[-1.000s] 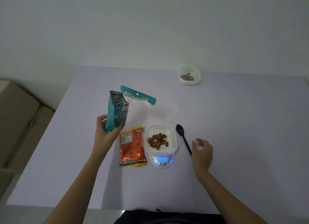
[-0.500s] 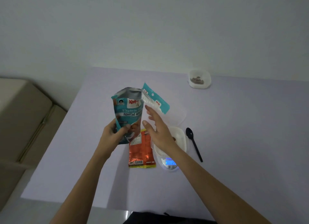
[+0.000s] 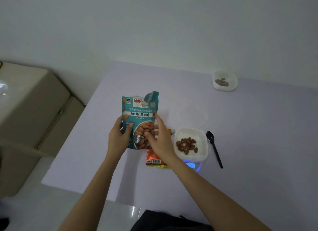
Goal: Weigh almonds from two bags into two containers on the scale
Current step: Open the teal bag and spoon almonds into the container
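Over the lilac table [image 3: 249, 170], the teal Roasted Almonds bag [image 3: 140, 112] was held upright, its left edge gripped by the left hand [image 3: 118, 138]. The right hand [image 3: 160, 142] lay against its right edge, index finger straight; whether it was gripping was unclear. Just right of them, the white container [image 3: 190, 132] of almonds sat on the scale [image 3: 193, 165].

One view only: a wide-angle camera on the person's head, facing forward and down over the table [image 3: 258, 187]. Both forearms enter from the bottom edge, so the left hand [image 3: 118, 139], right hand [image 3: 160, 144] and bag [image 3: 140, 113] sit nearest the lens, mid-frame. The wall [image 3: 154, 24] fills the upper third.
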